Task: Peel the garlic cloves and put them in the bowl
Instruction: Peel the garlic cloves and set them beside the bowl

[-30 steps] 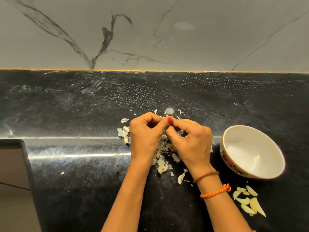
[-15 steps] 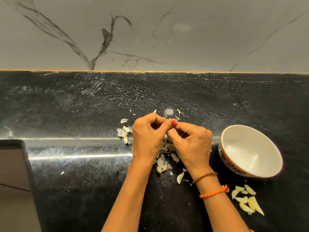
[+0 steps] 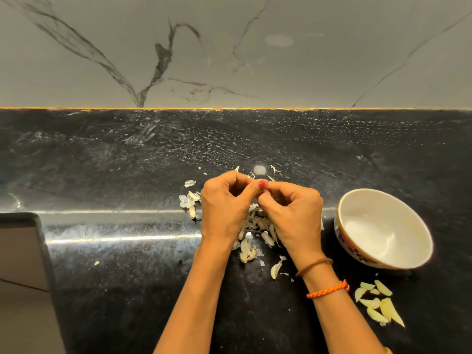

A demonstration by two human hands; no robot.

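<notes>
My left hand (image 3: 224, 208) and my right hand (image 3: 293, 213) meet fingertip to fingertip above the black counter, pinched together on a garlic clove that the fingers almost entirely hide. Under and between the hands lies a pile of papery garlic skins and cloves (image 3: 258, 226). A white bowl (image 3: 419, 244) with a patterned outside stands to the right of my right hand, and its inside looks bare. Several peeled cloves (image 3: 378, 302) lie on the counter in front of the bowl, near my right forearm.
The black stone counter (image 3: 127, 162) runs back to a grey marble wall (image 3: 229, 47). More skin scraps (image 3: 189, 200) lie left of my left hand. The counter's front-left corner (image 3: 38, 226) drops off to the floor at lower left.
Both hands stay pinched together on the clove, with only small finger shifts. The view has drifted slightly, nothing else moved.
</notes>
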